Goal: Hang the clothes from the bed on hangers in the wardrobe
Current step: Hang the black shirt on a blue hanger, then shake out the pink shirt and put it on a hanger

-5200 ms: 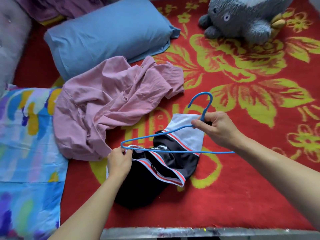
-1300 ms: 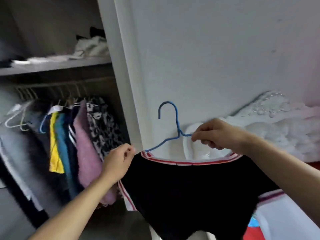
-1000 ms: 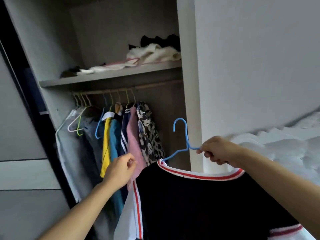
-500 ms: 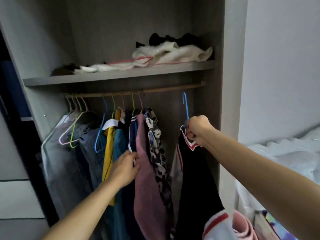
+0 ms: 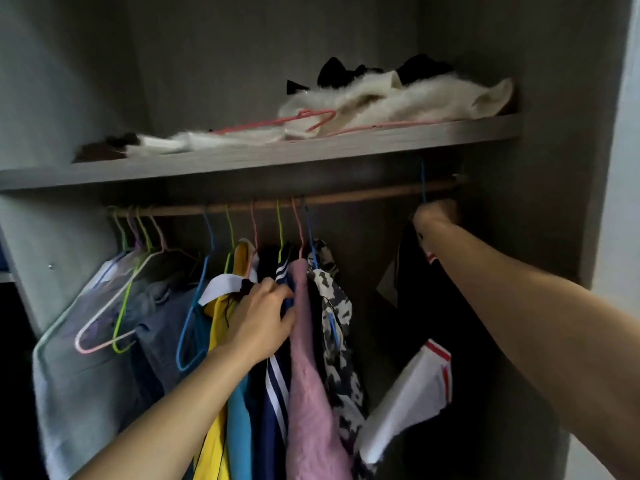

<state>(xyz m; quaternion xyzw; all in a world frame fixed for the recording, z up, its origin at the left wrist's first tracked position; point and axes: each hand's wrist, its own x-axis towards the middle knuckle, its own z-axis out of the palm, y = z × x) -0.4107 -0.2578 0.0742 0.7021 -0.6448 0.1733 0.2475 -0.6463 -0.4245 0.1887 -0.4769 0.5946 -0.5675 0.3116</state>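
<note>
Head view: clenched blue hanger (image 5: 422, 183) in right hand (image 5: 434, 214), hook seemingly over rail (image 5: 346, 199), black jersey (image 5: 410, 393) beneath; gripped hung clothes (image 5: 308, 375) aside with left hand (image 5: 263, 320). Judged hanging nearly done; next needed seating check, release.

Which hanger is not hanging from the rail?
The pink hanger lying flat on the shelf, against white fluffy fabric; the others hang upright at the wooden rail.

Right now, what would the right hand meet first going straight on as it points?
Probably the wooden rail just above the right hand gripping the blue hanger; depth is unclear, so it might pass in front.
</note>
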